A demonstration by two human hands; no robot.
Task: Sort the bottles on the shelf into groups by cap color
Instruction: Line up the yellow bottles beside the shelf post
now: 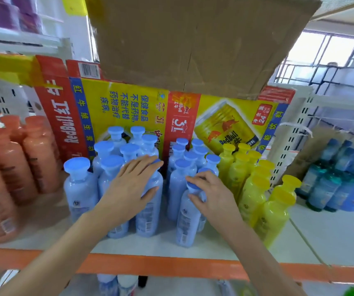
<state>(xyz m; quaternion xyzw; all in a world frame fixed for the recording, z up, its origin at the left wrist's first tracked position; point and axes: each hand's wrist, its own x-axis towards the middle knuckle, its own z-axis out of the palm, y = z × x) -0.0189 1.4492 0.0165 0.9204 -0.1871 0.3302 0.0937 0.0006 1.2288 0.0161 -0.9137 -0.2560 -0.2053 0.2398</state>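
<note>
Far left of the frame: a block of orange plastic bottles with orange caps [11, 163] stands upright on the white shelf board [332, 236], blurred at the edge. Left of centre, a first cluster of pale blue plastic bottles with blue caps [80, 184] stands packed tight and upright. The left hand [129, 189] lies flat on that cluster's front-right bottle [150, 212], with its fingers [144, 165] straight and pressed together over the cap and the thumb along the bottle's shoulder.

There is a narrow gap at centre, then a second blue-capped cluster [178, 180]. At its front, the right hand [212, 195] grips the nearest blue-capped bottle [188, 223]. Its fingers [195, 179] curl round the cap, the thumb pinches at the neck, and the bottle's base is on the shelf board.

Just right of that, yellow plastic bottles with yellow caps [255, 189] run in a line toward the lower right, close beside the blue ones. Past the white slotted upright [293, 135], at far right, stand dark teal and blue bottles [332, 180].

Behind everything a red and yellow printed cardboard sheet [129, 103] stands as a backing. A brown cardboard flap [193, 39] hangs at upper centre, and the orange front rail [150, 265] crosses the lower frame.
</note>
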